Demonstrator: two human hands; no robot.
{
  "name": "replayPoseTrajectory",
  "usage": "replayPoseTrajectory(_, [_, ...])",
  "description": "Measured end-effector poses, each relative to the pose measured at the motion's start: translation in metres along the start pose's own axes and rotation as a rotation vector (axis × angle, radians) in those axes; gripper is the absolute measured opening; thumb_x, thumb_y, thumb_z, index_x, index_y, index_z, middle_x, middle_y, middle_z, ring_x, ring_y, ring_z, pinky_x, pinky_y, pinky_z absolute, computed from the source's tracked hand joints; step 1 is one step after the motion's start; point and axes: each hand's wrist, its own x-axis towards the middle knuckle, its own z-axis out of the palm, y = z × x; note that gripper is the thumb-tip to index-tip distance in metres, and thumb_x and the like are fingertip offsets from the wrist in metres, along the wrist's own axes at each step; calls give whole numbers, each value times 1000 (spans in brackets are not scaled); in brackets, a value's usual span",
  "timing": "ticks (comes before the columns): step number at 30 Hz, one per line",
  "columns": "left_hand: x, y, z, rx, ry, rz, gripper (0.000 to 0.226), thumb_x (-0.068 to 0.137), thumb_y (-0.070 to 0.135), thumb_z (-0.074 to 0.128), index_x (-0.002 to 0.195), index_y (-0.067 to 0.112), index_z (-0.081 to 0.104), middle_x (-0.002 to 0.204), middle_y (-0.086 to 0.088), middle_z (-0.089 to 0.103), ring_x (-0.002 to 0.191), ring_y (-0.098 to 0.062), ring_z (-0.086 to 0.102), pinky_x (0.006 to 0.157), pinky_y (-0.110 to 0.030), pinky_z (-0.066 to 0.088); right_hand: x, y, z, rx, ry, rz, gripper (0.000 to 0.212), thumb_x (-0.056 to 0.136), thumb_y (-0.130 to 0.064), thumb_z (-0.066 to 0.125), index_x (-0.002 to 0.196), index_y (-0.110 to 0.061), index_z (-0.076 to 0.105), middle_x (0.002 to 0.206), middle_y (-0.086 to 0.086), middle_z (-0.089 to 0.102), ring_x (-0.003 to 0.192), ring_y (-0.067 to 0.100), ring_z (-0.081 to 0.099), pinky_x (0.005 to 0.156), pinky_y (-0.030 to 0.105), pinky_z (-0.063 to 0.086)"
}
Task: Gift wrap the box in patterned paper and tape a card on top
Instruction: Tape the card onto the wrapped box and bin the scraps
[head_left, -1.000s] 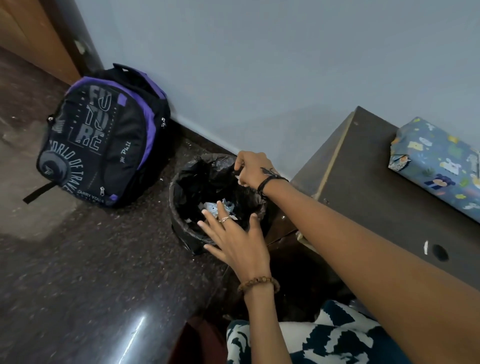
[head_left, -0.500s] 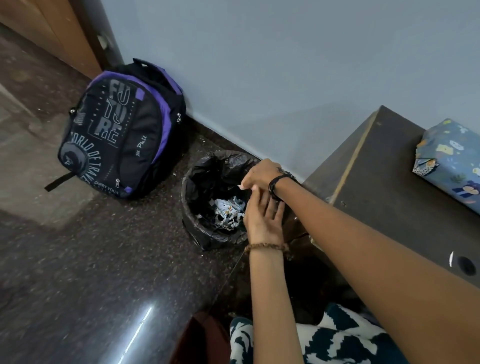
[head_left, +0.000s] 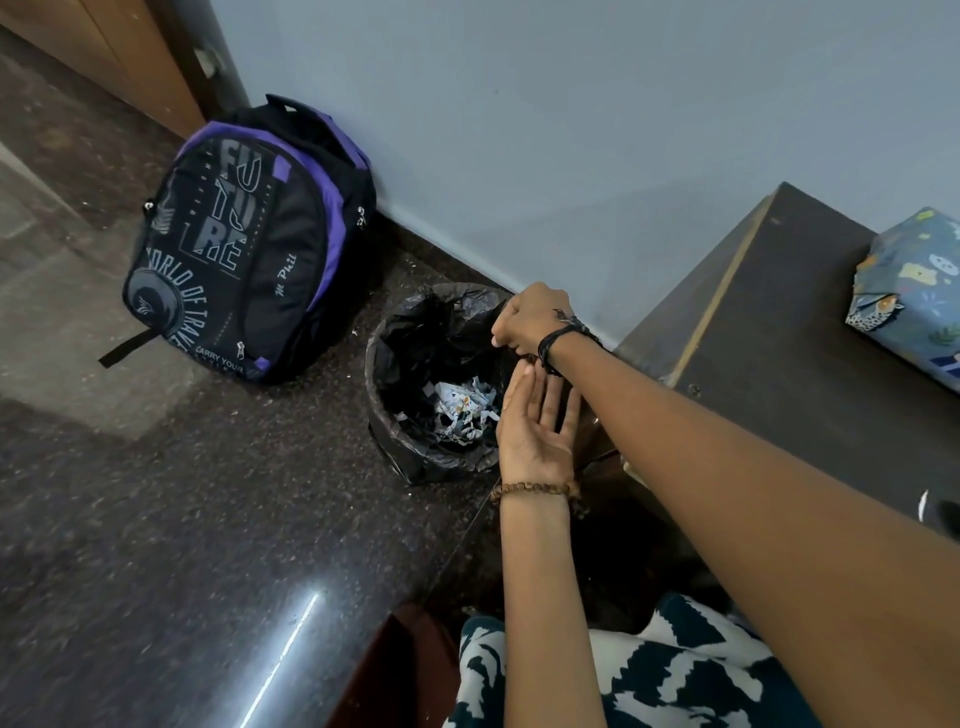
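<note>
Black-and-white patterned cloth covers our lap at the bottom edge. Beyond it our left hand is held palm-up with fingers straight and empty beside the bin, where crumpled paper scraps lie in the black liner. Our right hand curls at the liner's far rim; whether it pinches the plastic we cannot tell. Farther right, the wrapped box sits on the dark table. We judge wrapping finished and trimmings binned; no card shows on the part in view.
</note>
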Motion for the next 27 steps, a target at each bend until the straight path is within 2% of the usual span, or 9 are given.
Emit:
replayPoseTrajectory(4, [6,2,-14,-38,195,1,36,97,17,46,132,7,46,137,-9,49,127,-23,45,99,-39,41,0,0,3,27,-23,11,24,78,-5,66,100,3,69,100,19,69,88,25,67,85,39,55])
replayPoseTrajectory(7, [14,8,-26,97,332,73,39,97,14,44,136,10,43,145,-7,38,136,-21,32,108,-40,30,-2,0,3,32,-26,26,17,75,-1,69,90,6,72,92,19,71,84,25,70,79,37,58])
replayPoseTrajectory(10, [29,11,-44,262,430,133,41,96,9,42,137,13,42,144,-9,39,136,-24,32,110,-39,27,-8,-2,2,46,-44,22,16,78,-1,69,93,5,71,93,19,71,85,23,69,81,37,57])
replayPoseTrajectory(13, [35,8,-55,354,422,114,46,95,6,42,140,15,37,146,-11,35,133,-29,34,109,-45,31,-11,-3,2,44,-51,9,21,80,0,66,99,7,69,98,20,70,88,25,69,83,38,56])
replayPoseTrajectory(16, [34,5,-53,410,412,107,52,96,6,42,145,17,28,150,-11,28,138,-28,25,110,-44,24,-11,-2,3,23,-70,7,25,81,3,60,105,8,67,103,19,69,91,24,67,87,39,54])
replayPoseTrajectory(20, [35,4,-53,405,430,107,54,96,5,41,146,18,26,151,-9,25,139,-26,23,110,-43,23,-11,-1,2,61,-48,32,13,82,2,64,94,5,70,90,17,69,81,22,68,75,34,58])
replayPoseTrajectory(24, [34,3,-54,381,436,115,54,96,5,42,146,17,26,151,-9,26,138,-27,25,110,-43,23,-8,2,4,-19,22,-1,15,83,-5,62,93,4,69,89,22,70,87,28,68,80,39,57])
replayPoseTrajectory(27, [32,3,-52,375,440,135,54,95,5,44,145,16,28,149,-10,29,137,-27,27,110,-41,25,-11,-1,3,-67,63,-41,17,84,-6,59,95,2,69,97,20,67,90,33,66,81,42,56])
